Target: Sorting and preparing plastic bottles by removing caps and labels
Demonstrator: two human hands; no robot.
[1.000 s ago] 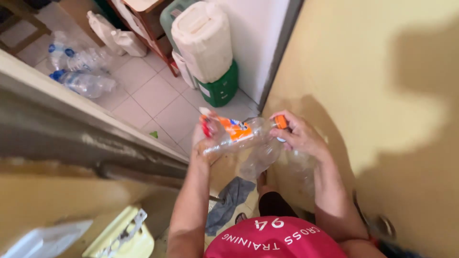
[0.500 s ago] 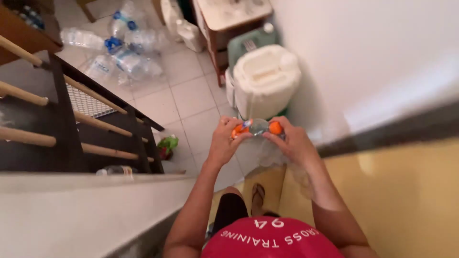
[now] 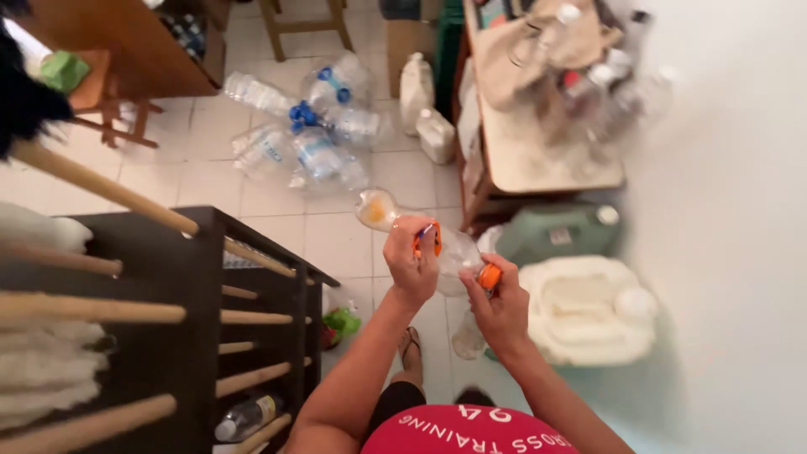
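My left hand (image 3: 411, 262) grips the middle of a clear plastic bottle (image 3: 378, 208) with an orange label, held out level in front of me. My right hand (image 3: 498, 307) pinches the bottle's orange cap (image 3: 489, 276) at its near end. A second clear empty bottle (image 3: 467, 338) hangs below my right hand, partly hidden by it.
A dark wooden rack (image 3: 168, 311) with round rails stands to my left. Several water bottles (image 3: 307, 126) lie on the tiled floor ahead. A white jerrycan (image 3: 588, 311) and a green one (image 3: 559, 231) sit by the white wall, beside a cluttered table (image 3: 538, 151).
The view has swung forward from the yellow wall over the tiled room. My hands have spread along the bottle, which now points away, with the right hand still on the cap.
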